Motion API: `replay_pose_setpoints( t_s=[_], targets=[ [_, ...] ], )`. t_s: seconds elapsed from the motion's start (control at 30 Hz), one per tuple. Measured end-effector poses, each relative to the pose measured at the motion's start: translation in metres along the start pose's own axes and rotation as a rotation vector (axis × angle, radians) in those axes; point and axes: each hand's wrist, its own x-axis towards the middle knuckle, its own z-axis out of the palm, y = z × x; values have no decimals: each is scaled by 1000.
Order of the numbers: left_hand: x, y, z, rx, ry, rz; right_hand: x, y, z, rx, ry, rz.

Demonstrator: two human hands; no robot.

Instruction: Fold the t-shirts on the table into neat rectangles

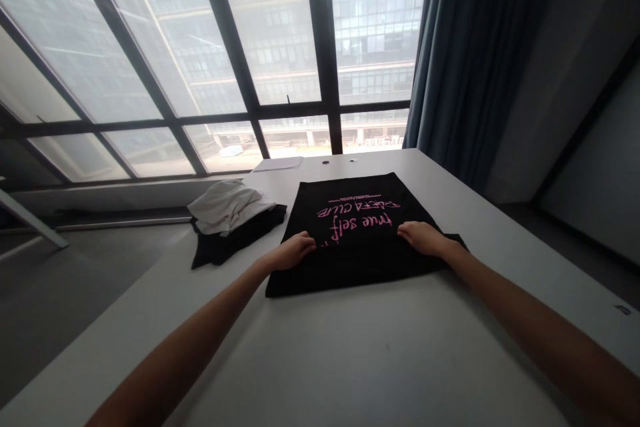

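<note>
A black T-shirt (pixel 355 260) with pink lettering lies spread on the white table in front of me, the print upside down from where I stand. Its near part is folded over, and the fold cuts across the lettering. My left hand (pixel 295 250) is closed on the cloth at the left end of this fold. At the right end, my right hand (pixel 421 238) pinches the cloth with curled fingers. A small dark corner of the shirt sticks out beyond my right wrist.
Left of the shirt, a crumpled pale grey garment (pixel 227 205) rests on black cloth (pixel 235 240) at the edge of the table (pixel 350 360). Flat white sheets (pixel 278 163) and a small dark disc (pixel 325 162) lie at the far end. Windows and a blue curtain (pixel 450 73) stand behind.
</note>
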Motion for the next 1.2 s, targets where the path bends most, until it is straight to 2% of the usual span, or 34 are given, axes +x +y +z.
replay_pose_setpoints(
  t_s=[0.07,0.13,0.2,0.27,0.33,0.4,0.5,0.63,0.73,0.87,1.0,1.07,1.2],
  targets=[
    [6,-8,6,-22,-34,-6,5,5,9,4,-37,9],
    [0,-12,7,-64,13,-23,0,15,14,30,47,6],
    [-17,-15,2,-87,117,-92,-13,32,13,64,169,20],
    [-38,-19,-4,-85,205,-226,-28,55,11,96,265,73],
    [-59,-25,-7,-101,231,-359,-43,78,10,134,311,166],
    [-74,-30,-7,-167,215,-436,-55,97,11,207,300,268],
    [-84,-32,0,-278,195,-489,-64,111,16,318,222,364],
    [-81,-26,5,-319,114,-541,-64,113,21,365,117,358],
    [-78,-22,5,-331,110,-516,-63,110,18,404,66,333],
    [-79,-20,1,-386,143,-477,-62,105,9,469,91,289],
    [-77,-19,-4,-472,120,-512,-58,100,5,557,134,328],
    [-74,-19,-8,-495,155,-506,-55,100,3,597,146,354],
    [-67,-19,-24,-511,315,-444,-44,103,-10,664,187,358]
  ],
)
